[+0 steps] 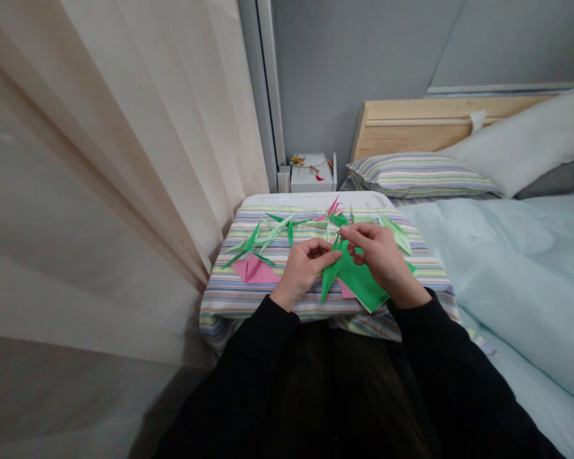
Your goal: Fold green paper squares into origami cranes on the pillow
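My left hand (309, 263) pinches a folded green paper piece (331, 275) between thumb and fingers, its long point hanging toward me. My right hand (374, 250) is closed at the upper tip of the same piece, thumb and forefinger pressed together. Beneath the right hand lies a flat green sheet (367, 285), with a bit of pink paper (346, 290) showing beside it. Folded green and pale green paper shapes (276, 232) are spread to the left, near a pink folded piece (256, 269). Another pink shape (335, 208) sits behind the hands.
A striped cloth (220, 294) covers the small table, whose white rim (316, 200) shows at the back. Beige curtains (172, 127) hang at the left. On the right is a bed with a pale blue quilt (516, 255). Behind the table stands a small white cabinet (310, 178).
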`<action>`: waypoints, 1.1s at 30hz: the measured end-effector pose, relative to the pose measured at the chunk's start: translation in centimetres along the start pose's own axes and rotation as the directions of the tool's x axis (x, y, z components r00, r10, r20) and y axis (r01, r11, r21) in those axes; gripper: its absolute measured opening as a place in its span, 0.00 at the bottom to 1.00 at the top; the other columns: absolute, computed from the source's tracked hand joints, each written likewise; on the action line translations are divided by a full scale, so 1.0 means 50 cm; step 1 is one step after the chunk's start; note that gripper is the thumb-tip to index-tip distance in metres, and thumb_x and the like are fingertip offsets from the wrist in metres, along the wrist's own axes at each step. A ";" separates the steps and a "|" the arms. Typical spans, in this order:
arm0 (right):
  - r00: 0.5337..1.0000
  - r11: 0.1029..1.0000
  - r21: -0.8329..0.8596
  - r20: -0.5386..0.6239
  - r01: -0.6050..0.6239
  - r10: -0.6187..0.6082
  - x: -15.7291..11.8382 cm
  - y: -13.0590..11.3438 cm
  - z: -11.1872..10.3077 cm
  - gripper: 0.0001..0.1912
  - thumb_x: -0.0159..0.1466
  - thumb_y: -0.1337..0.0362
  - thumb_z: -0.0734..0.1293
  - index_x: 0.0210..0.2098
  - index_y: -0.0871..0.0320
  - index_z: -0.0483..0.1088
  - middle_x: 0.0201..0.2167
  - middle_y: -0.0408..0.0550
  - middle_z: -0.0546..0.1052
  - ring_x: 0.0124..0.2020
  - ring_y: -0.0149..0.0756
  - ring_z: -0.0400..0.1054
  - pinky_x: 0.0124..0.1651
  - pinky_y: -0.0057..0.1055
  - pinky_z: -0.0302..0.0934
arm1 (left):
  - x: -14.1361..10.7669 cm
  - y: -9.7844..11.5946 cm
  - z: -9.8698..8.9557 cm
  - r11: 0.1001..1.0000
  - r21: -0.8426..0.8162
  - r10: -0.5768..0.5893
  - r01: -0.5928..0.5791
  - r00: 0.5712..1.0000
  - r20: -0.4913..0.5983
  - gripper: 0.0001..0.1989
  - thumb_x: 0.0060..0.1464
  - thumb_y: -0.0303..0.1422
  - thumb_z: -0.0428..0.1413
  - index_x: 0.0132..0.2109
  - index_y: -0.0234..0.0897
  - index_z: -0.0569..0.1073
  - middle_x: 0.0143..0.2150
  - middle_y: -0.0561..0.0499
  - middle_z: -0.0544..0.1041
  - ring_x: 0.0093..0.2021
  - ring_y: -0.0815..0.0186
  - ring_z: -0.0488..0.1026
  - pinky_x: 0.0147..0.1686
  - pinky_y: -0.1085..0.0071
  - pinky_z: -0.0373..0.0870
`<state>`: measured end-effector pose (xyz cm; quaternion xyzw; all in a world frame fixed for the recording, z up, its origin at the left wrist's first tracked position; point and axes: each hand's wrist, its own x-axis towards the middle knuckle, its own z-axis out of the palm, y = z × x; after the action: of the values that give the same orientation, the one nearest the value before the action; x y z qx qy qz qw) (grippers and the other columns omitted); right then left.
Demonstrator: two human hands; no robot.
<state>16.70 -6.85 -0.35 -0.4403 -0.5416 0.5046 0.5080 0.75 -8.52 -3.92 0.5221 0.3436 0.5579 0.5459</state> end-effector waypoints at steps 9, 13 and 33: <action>0.998 0.999 0.039 -0.062 0.032 -0.029 0.014 -0.001 0.016 0.19 0.49 0.52 0.78 0.19 0.55 0.67 0.14 0.37 0.61 0.17 0.26 0.50 0.21 0.30 0.44 | 0.001 0.005 0.003 1.000 0.003 -0.007 0.007 0.999 0.043 0.19 0.41 0.42 0.74 0.30 0.34 0.75 0.27 0.54 0.74 0.27 0.71 0.68 0.31 0.72 0.64; 0.975 0.989 0.026 -0.175 0.142 -0.136 0.019 -0.012 0.008 0.17 0.55 0.51 0.76 0.25 0.54 0.68 0.17 0.38 0.63 0.18 0.28 0.53 0.21 0.29 0.46 | 0.000 0.001 0.001 1.000 -0.017 -0.011 0.011 1.000 -0.018 0.20 0.41 0.42 0.74 0.31 0.35 0.75 0.27 0.55 0.73 0.27 0.72 0.67 0.30 0.73 0.64; 0.965 0.831 -0.492 0.098 0.259 -0.242 -0.044 -0.012 -0.058 0.11 0.56 0.55 0.77 0.31 0.55 0.79 0.30 0.48 0.82 0.31 0.41 0.72 0.37 0.38 0.64 | -0.003 -0.006 -0.003 0.995 0.078 0.068 -0.057 0.987 -0.143 0.15 0.42 0.37 0.73 0.33 0.35 0.78 0.28 0.54 0.77 0.28 0.69 0.73 0.31 0.71 0.70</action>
<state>19.81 -8.80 -0.07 -0.4742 -0.7147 0.2827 0.4295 0.65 -8.60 -4.27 0.5103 0.3864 0.5984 0.4820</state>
